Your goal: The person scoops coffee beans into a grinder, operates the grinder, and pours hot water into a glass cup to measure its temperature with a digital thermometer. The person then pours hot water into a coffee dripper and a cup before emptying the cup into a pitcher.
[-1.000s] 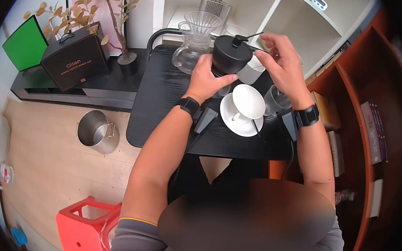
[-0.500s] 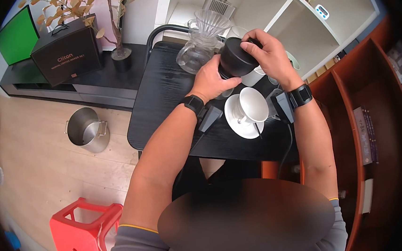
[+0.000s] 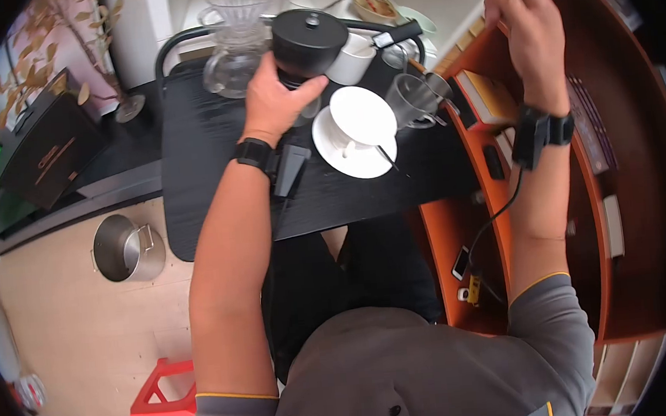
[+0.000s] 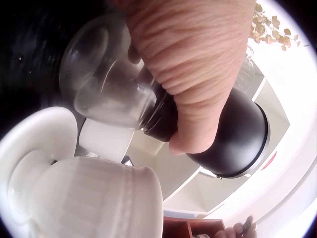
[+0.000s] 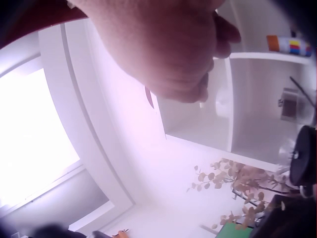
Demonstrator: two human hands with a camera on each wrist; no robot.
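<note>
My left hand (image 3: 271, 102) grips a black manual coffee grinder (image 3: 306, 50) round its waist, thumb across the front. On the grinder's flat lid sits a small metal nut; no crank is attached there. In the left wrist view a clear glass jar (image 4: 106, 96) shows under the black body (image 4: 242, 131). My right hand (image 3: 529, 36) is raised away to the right, fingers loosely bent, with nothing seen in them. A white cup (image 3: 363, 116) stands on a saucer (image 3: 345, 164) near the left hand. Beyond it is a white mug (image 3: 351, 64) with a black-handled tool (image 3: 397, 33) beside it.
A glass dripper (image 3: 243, 4) on a glass server (image 3: 230, 74) stands at the black table's (image 3: 212, 163) far left. Glass cups (image 3: 410, 96) stand right of the saucer. A brown bookshelf (image 3: 475, 228) borders the right. A steel pot (image 3: 127, 248) and red stool (image 3: 165, 409) are on the floor.
My right hand has left the grinder's top and risen to the right. The crank seen on the lid a second ago is off it. The left hand keeps its hold; the head view has shifted.
</note>
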